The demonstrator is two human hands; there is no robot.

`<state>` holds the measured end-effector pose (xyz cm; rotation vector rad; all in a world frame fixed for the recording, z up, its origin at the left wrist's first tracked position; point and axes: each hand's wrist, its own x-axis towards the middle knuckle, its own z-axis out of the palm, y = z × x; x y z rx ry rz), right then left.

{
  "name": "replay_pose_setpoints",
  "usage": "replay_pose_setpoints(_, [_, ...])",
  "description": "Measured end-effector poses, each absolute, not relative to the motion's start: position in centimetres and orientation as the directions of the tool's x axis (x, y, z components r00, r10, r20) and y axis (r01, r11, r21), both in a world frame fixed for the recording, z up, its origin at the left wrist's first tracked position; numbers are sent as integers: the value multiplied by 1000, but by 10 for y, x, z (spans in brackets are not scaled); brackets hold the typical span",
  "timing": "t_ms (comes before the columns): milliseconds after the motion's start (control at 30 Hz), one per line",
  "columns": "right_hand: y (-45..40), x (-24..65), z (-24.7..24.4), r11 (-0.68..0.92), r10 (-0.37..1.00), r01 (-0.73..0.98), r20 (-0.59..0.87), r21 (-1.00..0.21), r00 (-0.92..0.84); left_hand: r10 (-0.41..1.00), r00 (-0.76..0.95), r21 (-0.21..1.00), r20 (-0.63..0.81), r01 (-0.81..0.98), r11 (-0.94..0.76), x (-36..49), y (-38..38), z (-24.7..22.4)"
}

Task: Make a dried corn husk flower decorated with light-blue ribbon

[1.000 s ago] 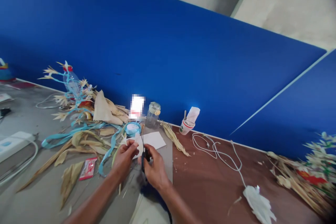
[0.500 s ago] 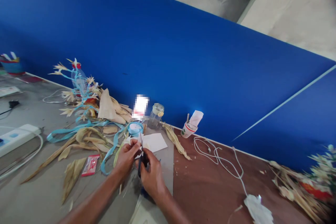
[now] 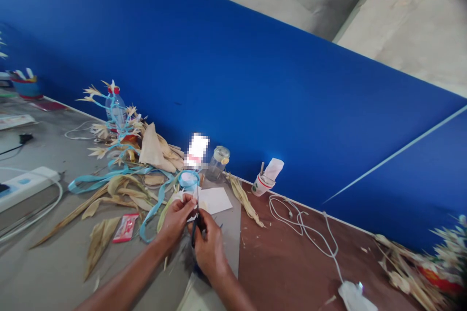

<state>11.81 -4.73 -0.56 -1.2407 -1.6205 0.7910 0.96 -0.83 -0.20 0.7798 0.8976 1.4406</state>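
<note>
My right hand [image 3: 210,243] is closed on the dark handles of a pair of scissors [image 3: 197,211], whose thin blades point up and away from me. Right beside the blades, my left hand [image 3: 178,216] is pinched, fingertips together, on something pale and too small to make out. Behind the hands lie a white sheet [image 3: 217,200] and a roll of light blue tape [image 3: 188,180]. A loose blue ribbon [image 3: 160,199] curls down to the left of my left hand, among dry husks [image 3: 122,189].
At the left are a blue-wrapped branch with husk flowers [image 3: 126,133], a red packet [image 3: 126,228] and a power strip [image 3: 32,184]. Behind stand a glass jar [image 3: 218,163] and a paper cup [image 3: 261,184]. A white cable [image 3: 306,226] lies at the right.
The view has shifted slightly, so objects at the left sit a little further right. Both hands keep nearly the same place, with the scissors still beside the left fingertips.
</note>
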Motion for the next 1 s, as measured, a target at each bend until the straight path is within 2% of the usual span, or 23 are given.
replay_pose_setpoints(833, [-48,115,-5,258,965,306,258,-917,-40,995,-97,903,-29,-429,-15,11,-10,7])
replay_pose_setpoints(1000, [-47,114,-5,229,973,237,227,-944,-34,993,-109,905,-47,-426,-4,9,-10,8])
